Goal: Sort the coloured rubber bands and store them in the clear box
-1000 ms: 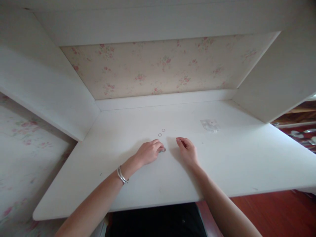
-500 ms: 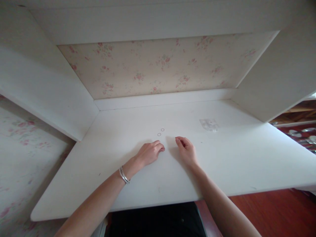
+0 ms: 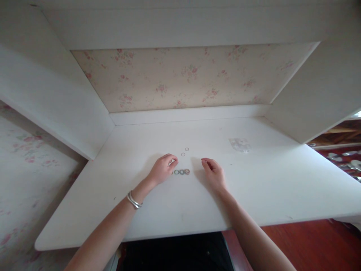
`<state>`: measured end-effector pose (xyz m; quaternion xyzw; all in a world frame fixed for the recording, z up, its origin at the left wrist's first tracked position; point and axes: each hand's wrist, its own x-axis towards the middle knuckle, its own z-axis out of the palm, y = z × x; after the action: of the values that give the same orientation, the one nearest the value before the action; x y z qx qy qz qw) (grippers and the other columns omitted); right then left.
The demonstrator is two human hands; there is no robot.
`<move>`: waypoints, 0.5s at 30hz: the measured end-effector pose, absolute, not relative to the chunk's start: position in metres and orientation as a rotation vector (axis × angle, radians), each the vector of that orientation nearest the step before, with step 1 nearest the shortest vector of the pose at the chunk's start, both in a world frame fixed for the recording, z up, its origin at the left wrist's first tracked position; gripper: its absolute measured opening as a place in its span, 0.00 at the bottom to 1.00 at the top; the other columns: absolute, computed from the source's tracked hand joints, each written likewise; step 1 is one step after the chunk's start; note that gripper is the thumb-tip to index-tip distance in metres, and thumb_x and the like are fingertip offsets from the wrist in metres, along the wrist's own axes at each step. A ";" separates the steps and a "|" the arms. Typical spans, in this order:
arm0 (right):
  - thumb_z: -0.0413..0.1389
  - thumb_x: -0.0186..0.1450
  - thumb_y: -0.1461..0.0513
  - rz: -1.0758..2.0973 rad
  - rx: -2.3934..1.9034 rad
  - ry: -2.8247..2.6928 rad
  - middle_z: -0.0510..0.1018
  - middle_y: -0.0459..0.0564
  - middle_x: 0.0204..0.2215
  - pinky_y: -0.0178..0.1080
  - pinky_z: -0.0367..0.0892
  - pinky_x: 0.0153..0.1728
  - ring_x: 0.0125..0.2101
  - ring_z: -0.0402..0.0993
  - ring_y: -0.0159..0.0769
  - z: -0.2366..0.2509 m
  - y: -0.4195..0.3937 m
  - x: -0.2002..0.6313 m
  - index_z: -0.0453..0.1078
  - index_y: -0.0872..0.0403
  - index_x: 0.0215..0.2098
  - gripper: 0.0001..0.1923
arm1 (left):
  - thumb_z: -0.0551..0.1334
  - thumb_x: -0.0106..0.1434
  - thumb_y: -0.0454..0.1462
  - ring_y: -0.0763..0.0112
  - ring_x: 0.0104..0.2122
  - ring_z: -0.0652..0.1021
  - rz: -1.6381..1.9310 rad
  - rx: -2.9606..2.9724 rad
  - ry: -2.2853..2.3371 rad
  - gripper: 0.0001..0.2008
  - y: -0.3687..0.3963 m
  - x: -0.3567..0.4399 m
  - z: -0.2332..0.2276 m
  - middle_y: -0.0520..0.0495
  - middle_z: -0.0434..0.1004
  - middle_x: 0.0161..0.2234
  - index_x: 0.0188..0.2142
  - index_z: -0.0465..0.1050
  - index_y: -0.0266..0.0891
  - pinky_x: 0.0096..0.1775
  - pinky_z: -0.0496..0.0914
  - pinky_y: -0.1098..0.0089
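A row of several small rings (image 3: pixel 182 172) lies on the white desktop, some with greenish and brownish tones. Beside its left end is my left hand (image 3: pixel 163 168), with thumb and forefinger brought together; anything between them is too small to make out. To the right of the row rests my right hand (image 3: pixel 214 173), its fingers curled in and the fingertips pinched. What that pinch holds, if anything, is hidden. Beyond the hands lie two thin plain rings, the nearer ring (image 3: pixel 183 154) and the farther ring (image 3: pixel 187 149).
A small clear plastic bag (image 3: pixel 239 145) lies farther back on the right of the desktop (image 3: pixel 141 139). White panels (image 3: pixel 304 86) enclose the desk at both sides, with floral wallpaper (image 3: pixel 186 82) behind. A silver bracelet (image 3: pixel 134 200) circles my left wrist.
My left hand has moved left and slightly away from me, uncovering the row of rings that it hid before. My right hand has stayed nearly in place, still pinched.
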<state>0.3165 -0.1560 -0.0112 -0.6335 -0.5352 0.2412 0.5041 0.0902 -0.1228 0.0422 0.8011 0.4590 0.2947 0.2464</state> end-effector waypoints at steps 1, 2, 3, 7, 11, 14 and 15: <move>0.49 0.62 0.48 0.571 -1.531 -1.317 0.77 0.51 0.33 0.37 0.63 0.31 0.30 0.69 0.35 -0.011 -0.157 0.316 0.74 0.53 0.37 0.20 | 0.53 0.64 0.42 0.70 0.35 0.74 0.848 2.109 1.296 0.11 -0.121 0.084 0.040 0.47 0.75 0.35 0.36 0.72 0.39 0.40 0.67 0.71; 0.48 0.63 0.49 0.560 -1.533 -1.343 0.77 0.51 0.32 0.37 0.63 0.31 0.29 0.69 0.35 -0.010 -0.157 0.316 0.74 0.53 0.36 0.20 | 0.54 0.63 0.42 0.70 0.34 0.74 0.878 2.037 1.337 0.12 -0.121 0.077 0.037 0.47 0.76 0.35 0.36 0.71 0.38 0.39 0.67 0.72; 0.48 0.63 0.49 0.549 -1.532 -1.370 0.76 0.50 0.31 0.37 0.63 0.30 0.29 0.68 0.35 -0.010 -0.158 0.316 0.74 0.53 0.36 0.19 | 0.54 0.63 0.43 0.70 0.34 0.75 0.895 1.973 1.369 0.12 -0.121 0.071 0.033 0.47 0.76 0.35 0.36 0.71 0.38 0.38 0.67 0.72; 0.49 0.64 0.51 0.509 -1.499 -1.520 0.72 0.47 0.25 0.35 0.60 0.26 0.23 0.65 0.31 -0.006 -0.166 0.310 0.73 0.53 0.35 0.17 | 0.55 0.61 0.45 0.71 0.31 0.75 0.915 1.778 1.428 0.14 -0.127 0.052 0.017 0.48 0.76 0.32 0.36 0.72 0.38 0.35 0.67 0.73; 0.48 0.64 0.53 0.498 -1.466 -1.720 0.71 0.46 0.25 0.34 0.60 0.25 0.22 0.64 0.29 -0.004 -0.174 0.302 0.74 0.51 0.35 0.15 | 0.56 0.59 0.46 0.71 0.30 0.74 0.930 1.675 1.424 0.15 -0.128 0.045 0.008 0.49 0.75 0.31 0.36 0.72 0.37 0.35 0.66 0.73; 0.47 0.65 0.53 0.476 -1.499 -1.758 0.72 0.47 0.27 0.33 0.61 0.26 0.23 0.65 0.29 -0.004 -0.171 0.299 0.74 0.51 0.36 0.16 | 0.57 0.59 0.47 0.71 0.28 0.73 0.922 1.640 1.420 0.16 -0.125 0.043 0.005 0.50 0.74 0.28 0.36 0.72 0.37 0.32 0.65 0.73; 0.46 0.65 0.54 0.466 -1.520 -1.767 0.72 0.47 0.27 0.33 0.61 0.27 0.24 0.66 0.29 -0.004 -0.167 0.299 0.74 0.51 0.36 0.16 | 0.57 0.59 0.47 0.71 0.28 0.72 0.917 1.637 1.416 0.16 -0.125 0.042 0.005 0.50 0.74 0.28 0.36 0.72 0.37 0.31 0.64 0.73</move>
<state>0.2990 -0.1673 -0.0036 -0.5933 -0.6898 0.1819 0.3729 0.0423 -0.1248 0.0050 0.6427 0.5559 0.3601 0.3851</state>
